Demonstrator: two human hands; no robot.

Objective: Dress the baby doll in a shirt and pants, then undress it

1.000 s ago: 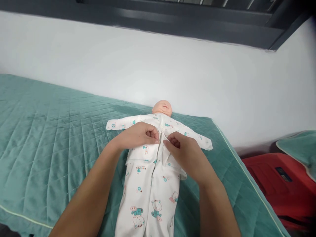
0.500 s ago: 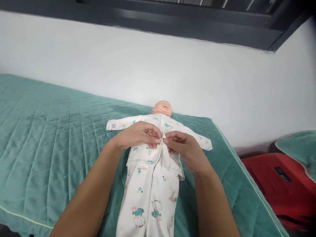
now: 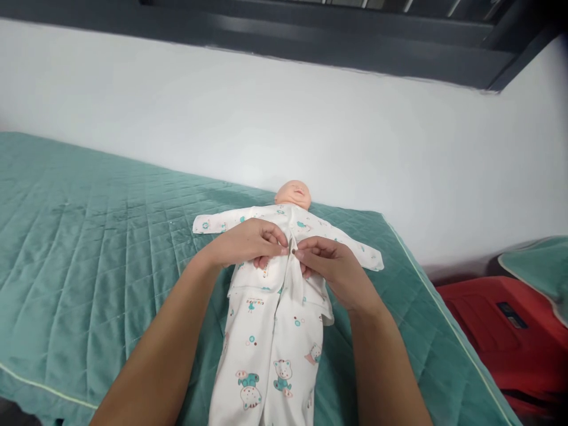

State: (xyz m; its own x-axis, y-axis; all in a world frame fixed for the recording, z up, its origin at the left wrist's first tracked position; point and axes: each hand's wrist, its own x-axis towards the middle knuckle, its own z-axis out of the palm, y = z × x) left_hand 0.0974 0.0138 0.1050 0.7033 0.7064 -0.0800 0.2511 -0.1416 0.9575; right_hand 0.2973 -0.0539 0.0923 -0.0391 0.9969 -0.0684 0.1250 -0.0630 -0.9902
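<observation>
A baby doll (image 3: 293, 194) lies on its back, its arms spread in a white printed baby shirt (image 3: 266, 212). White printed pants (image 3: 266, 361) cover its legs. At the middle of the chest, my left hand (image 3: 255, 241) pinches one front edge of the shirt between thumb and fingers. Just across the opening, my right hand (image 3: 326, 255) pinches the other edge, where a small dark round spot, perhaps a snap, shows by the thumb tip. Both fingertips almost meet. Part of the shirt's front is hidden under the hands.
The doll rests on a green quilted cover (image 3: 110, 236) against a white wall (image 3: 266, 118). Past the cover's right edge stands a red plastic object (image 3: 497, 337), with green cloth (image 3: 536, 266) behind it. A dark frame (image 3: 266, 35) runs along the top.
My left thumb and fingers have shifted slightly at the shirt's edge, and a dark gap now shows between the two edges. My right hand keeps nearly the same place.
</observation>
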